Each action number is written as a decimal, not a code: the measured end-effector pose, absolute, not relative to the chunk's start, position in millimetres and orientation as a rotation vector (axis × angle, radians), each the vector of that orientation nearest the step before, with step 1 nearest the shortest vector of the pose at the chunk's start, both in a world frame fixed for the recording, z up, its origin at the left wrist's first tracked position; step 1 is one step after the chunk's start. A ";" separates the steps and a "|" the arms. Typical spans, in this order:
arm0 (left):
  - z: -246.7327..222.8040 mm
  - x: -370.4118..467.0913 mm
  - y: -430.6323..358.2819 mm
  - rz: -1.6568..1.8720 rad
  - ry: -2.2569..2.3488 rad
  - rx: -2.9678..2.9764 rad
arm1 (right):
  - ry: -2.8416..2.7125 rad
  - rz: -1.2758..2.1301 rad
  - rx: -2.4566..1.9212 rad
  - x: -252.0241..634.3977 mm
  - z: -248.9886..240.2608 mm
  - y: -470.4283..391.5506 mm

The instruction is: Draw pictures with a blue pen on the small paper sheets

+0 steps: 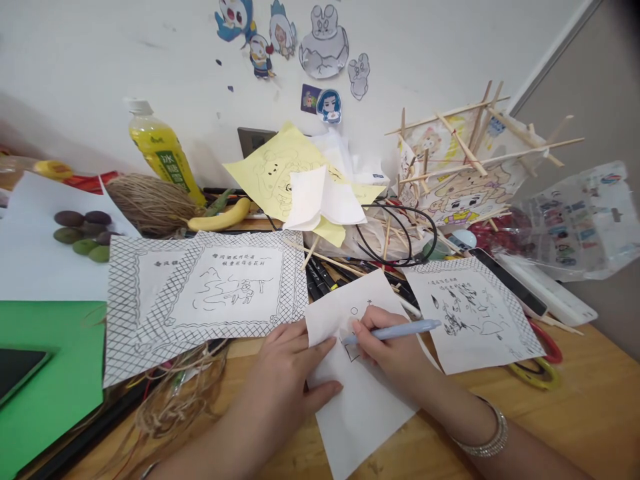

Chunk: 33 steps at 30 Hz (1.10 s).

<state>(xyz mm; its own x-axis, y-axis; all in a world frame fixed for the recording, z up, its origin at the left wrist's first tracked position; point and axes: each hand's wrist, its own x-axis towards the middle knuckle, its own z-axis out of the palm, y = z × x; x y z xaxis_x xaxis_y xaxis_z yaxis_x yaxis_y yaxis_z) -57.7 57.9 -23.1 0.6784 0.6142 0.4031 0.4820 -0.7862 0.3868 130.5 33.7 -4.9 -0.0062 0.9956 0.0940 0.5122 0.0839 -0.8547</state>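
A light blue pen (pixel 407 329) is gripped in my right hand (pixel 395 360), its tip down on a white sheet of paper (pixel 360 420). Small black marks show on that sheet: a circle, a little character and part of a boxy outline near the pen tip. My left hand (pixel 287 367) rests on the sheet's left edge, thumb and index finger spread apart over the paper. To the left lie drawings with cross-hatched borders (pixel 235 287), and another bordered drawing (pixel 473 317) lies to the right. My right fingers partly hide the marks.
Markers (pixel 320 277) and sticks crowd behind the sheet. Tangled twine (pixel 175 393) lies by my left forearm. Yellow-handled scissors (pixel 537 377) and a phone (pixel 507 280) are at right. A stick frame with drawings (pixel 465 193), a bottle (pixel 163 150) and a banana (pixel 220 215) stand or lie farther back.
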 end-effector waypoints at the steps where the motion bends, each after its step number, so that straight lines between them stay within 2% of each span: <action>1: -23.3 -57.7 58.0 0.768 0.881 2.645 | -1.618 0.822 -1.523 130.6 -5.0 33.5; 33: -24.9 -57.0 57.5 0.743 0.915 2.589 | -1.547 0.854 -1.508 129.3 -6.7 32.8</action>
<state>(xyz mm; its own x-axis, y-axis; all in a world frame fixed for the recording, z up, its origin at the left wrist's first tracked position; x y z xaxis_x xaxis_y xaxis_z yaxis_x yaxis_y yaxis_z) -57.0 57.5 -24.9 0.6644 0.6489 0.3708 0.4962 -0.7540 0.4304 129.3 32.8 -6.7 0.0260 0.9961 0.0844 0.4591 0.0631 -0.8861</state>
